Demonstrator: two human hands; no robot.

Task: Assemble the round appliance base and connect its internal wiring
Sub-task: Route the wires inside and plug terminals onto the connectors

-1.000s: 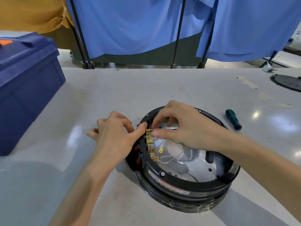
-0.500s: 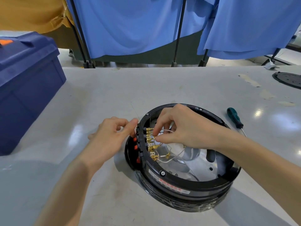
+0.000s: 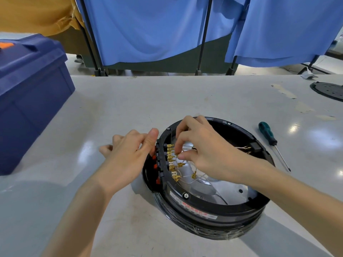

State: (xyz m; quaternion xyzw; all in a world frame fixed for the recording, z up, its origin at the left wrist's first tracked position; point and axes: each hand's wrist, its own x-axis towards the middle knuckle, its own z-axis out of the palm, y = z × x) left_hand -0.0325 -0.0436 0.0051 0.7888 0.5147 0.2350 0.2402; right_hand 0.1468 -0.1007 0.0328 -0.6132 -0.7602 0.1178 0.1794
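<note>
Head view: the round appliance base sits open side up on the grey table; a switch block is set in its left rim, and a row of brass terminals stands on the block's inner face, tabs pointing toward the base's centre. The right hand reaches in from the base's right; its thumb and forefinger pinch a brass spade connector on a white wire, just beside the upper terminals, though whether they touch is too small to tell. The tabs lie leftward of the fingertips, so the seating push looks to run outward toward the left rim. The left hand rests outside that rim, thumb straight and pressed on the block, other fingers spread and holding nothing; it seems placed to brace against that push. Two more loose connectors hang on wires lower inside the base; a green-handled screwdriver lies right of the base.
</note>
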